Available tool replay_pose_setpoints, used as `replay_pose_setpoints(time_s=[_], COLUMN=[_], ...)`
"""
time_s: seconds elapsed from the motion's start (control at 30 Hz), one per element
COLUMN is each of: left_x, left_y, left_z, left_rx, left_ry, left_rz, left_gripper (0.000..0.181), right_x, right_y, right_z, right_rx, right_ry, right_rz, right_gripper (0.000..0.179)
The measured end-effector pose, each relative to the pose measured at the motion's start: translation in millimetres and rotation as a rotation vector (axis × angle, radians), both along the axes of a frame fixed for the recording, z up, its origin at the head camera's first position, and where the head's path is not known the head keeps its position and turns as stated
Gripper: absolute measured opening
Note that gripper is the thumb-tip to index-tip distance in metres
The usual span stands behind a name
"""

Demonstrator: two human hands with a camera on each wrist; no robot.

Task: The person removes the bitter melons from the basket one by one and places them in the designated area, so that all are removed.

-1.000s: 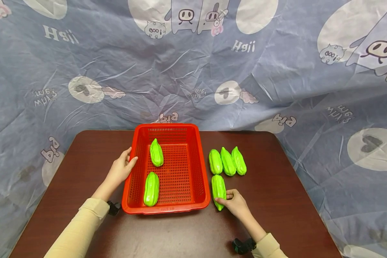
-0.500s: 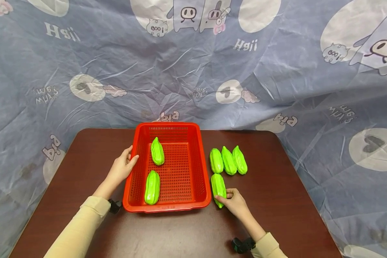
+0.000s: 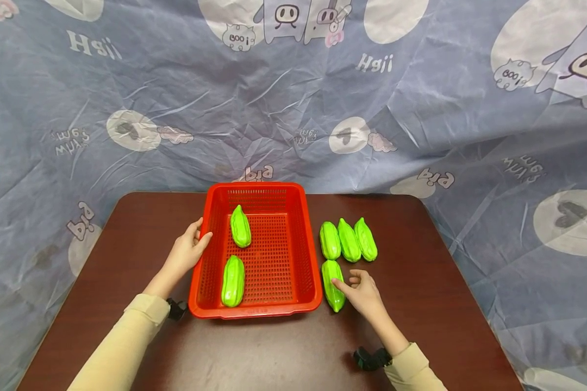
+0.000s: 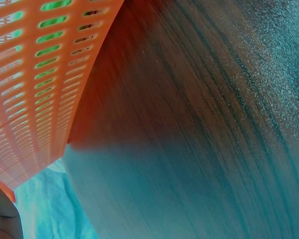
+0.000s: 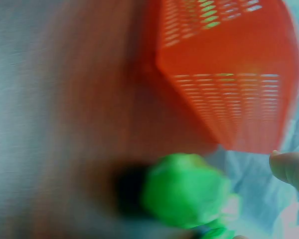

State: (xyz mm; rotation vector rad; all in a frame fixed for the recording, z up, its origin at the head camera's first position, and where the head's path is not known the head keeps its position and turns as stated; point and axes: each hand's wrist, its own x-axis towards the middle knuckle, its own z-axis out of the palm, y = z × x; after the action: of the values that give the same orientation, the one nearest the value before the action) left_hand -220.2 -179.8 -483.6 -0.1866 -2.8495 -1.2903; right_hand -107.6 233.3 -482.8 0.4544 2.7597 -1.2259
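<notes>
My left hand [image 3: 186,252] grips the left rim of a red perforated plastic basket [image 3: 256,312], thumb over the edge. Inside, along the left side, lie two bright green, ribbed bitter melons, one far [image 3: 241,227] and one near [image 3: 232,282]. To the right of the basket a bitter melon [image 3: 335,297] lies on the table, its tip toward me. My right hand [image 3: 364,296] is just beside it, thumb stretched over it and fingers spread. In the right wrist view, the thumb [image 5: 291,168] stands apart from the blurred green melon [image 5: 184,191].
Behind the near melon, three more bitter melons lie side by side: left [image 3: 330,240], middle [image 3: 349,240] and right [image 3: 366,239]. All rest on a dark brown table [image 3: 411,255]. A blue-grey printed cloth [image 3: 254,119] hangs behind the table's far edge.
My right hand has loosened from the near bitter melon and shifted slightly up, thumb and fingers spreading. That melon stays by the basket. The left hand keeps its grip on the rim.
</notes>
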Motion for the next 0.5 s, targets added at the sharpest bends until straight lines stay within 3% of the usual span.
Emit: replay_pose_setpoints(time_s=[0.5], left_x=[-0.7], left_y=[-0.1], left_z=[0.4], left_rx=[0.006], left_ry=[-0.009], left_rz=[-0.003], left_gripper=[0.064], right_x=[-44.1], right_y=[-38], right_z=[66.1], right_rx=[-0.137], right_ry=[0.09], right_rz=[0.045], right_gripper=[0.069])
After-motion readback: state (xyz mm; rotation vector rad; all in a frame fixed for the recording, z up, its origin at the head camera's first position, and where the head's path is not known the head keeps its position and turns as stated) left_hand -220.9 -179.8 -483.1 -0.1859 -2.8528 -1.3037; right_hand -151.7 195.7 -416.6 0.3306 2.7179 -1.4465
